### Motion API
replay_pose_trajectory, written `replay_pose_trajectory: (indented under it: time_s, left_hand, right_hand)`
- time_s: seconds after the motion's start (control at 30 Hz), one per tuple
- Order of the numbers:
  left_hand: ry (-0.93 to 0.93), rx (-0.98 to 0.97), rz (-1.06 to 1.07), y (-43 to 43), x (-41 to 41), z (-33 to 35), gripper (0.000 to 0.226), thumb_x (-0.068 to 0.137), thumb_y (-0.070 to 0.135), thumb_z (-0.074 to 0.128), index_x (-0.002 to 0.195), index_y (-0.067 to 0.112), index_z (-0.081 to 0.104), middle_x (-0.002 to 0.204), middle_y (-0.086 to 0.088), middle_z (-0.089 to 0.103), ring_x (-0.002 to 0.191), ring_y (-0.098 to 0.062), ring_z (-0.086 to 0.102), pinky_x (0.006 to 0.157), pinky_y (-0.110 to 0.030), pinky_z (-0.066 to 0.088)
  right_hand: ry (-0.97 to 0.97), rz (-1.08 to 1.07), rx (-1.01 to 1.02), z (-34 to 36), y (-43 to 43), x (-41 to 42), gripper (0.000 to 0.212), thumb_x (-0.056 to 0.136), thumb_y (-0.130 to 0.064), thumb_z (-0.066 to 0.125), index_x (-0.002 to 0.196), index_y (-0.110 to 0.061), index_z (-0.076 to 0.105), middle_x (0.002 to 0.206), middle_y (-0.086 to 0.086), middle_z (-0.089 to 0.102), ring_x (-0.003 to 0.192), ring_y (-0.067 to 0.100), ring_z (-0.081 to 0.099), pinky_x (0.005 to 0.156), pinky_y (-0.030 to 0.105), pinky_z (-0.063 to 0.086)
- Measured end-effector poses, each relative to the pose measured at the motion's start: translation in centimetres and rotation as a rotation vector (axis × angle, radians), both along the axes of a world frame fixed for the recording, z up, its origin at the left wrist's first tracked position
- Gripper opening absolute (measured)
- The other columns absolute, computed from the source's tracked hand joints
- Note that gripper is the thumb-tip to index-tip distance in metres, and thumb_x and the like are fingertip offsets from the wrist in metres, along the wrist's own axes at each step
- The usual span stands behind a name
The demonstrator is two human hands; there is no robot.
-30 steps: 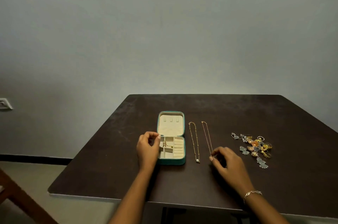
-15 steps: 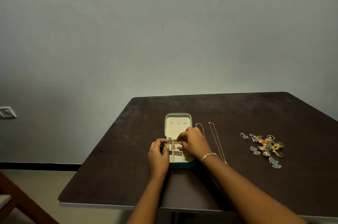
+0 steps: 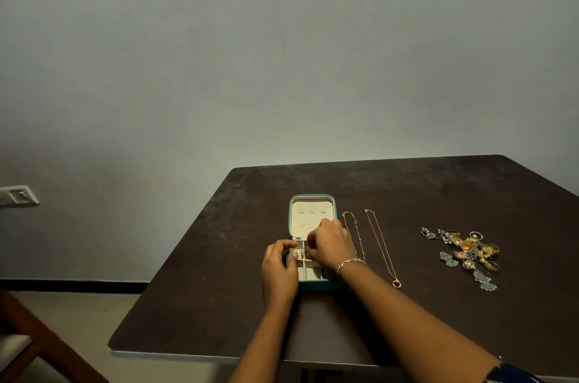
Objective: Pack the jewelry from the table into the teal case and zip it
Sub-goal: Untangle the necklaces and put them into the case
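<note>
The open teal case lies between the hands: the left hand curls its thumb and fingers round the tray's left wall, and the right hand arches over the compartments with its fingertips bunched at a small gold piece, though a grip on it cannot be told. Two necklaces lie just right of the right wrist, with the heap of earrings well beyond them

Dim, even indoor light. The grey wall beyond the fingers darkens toward their lower left. The dark table beneath them has a dull sheen, and fine detail looks soft.
</note>
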State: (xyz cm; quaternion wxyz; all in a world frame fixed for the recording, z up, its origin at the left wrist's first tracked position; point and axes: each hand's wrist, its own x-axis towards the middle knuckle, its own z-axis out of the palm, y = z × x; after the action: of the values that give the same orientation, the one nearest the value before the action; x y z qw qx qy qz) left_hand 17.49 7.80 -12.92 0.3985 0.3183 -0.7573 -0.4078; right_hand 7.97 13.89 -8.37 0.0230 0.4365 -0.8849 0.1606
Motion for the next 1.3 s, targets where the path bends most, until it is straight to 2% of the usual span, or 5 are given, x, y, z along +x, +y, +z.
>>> replay_pose_trajectory:
  time_s: [0.3,0.43,0.57,0.77,1.3]
  left_hand:
    - [0.043,0.030,-0.003,-0.4,-0.2,0.1,0.018,0.087,0.003,0.054,0.093,0.019,0.061,0.105,-0.001,0.057,0.092,-0.015,0.058,0.067,-0.014,0.040]
    - [0.047,0.061,-0.028,-0.7,-0.2,0.2,0.021,0.088,0.006,0.054,0.091,0.025,0.060,0.107,-0.001,0.058,0.098,-0.018,0.057,0.073,-0.021,0.046]
    - [0.113,0.108,-0.035,-0.5,0.2,1.8,0.024,0.088,0.007,0.053,0.088,0.029,0.062,0.098,-0.001,0.065,0.095,-0.021,0.061,0.081,-0.039,0.052]
    - [0.398,0.199,-0.228,1.5,1.1,7.3,0.011,0.086,0.006,0.058,0.094,0.004,0.065,0.081,-0.002,0.067,0.077,-0.007,0.064,0.070,-0.018,0.051]
    - [0.258,0.318,-0.351,2.9,2.2,10.3,0.007,0.083,-0.002,0.060,0.087,-0.002,0.066,0.073,-0.006,0.064,0.058,-0.002,0.061,0.054,-0.012,0.048]
  right_hand:
    - [-0.398,0.058,-0.204,2.8,0.2,-0.9,0.028,0.079,-0.014,0.059,0.054,-0.024,0.055,0.081,0.009,0.068,0.085,0.020,0.062,0.075,0.028,0.045]
    - [-0.577,0.117,-0.324,4.7,1.2,-0.8,0.021,0.074,-0.005,0.062,0.056,-0.016,0.062,0.075,0.010,0.068,0.076,0.019,0.064,0.077,0.033,0.054]
    - [-0.772,0.179,-0.432,6.5,2.4,-0.1,0.020,0.077,0.003,0.056,0.061,-0.007,0.062,0.068,0.011,0.066,0.062,0.017,0.062,0.049,0.013,0.043]
    - [-0.779,0.212,-0.490,9.4,3.9,0.6,0.016,0.082,0.000,0.055,0.069,-0.007,0.060,0.067,0.010,0.064,0.053,0.009,0.057,0.051,0.016,0.040]
    - [-0.920,0.250,-0.745,16.1,8.7,1.3,0.017,0.085,0.000,0.053,0.071,-0.008,0.058,0.053,-0.002,0.066,0.053,0.011,0.061,0.056,0.021,0.040]
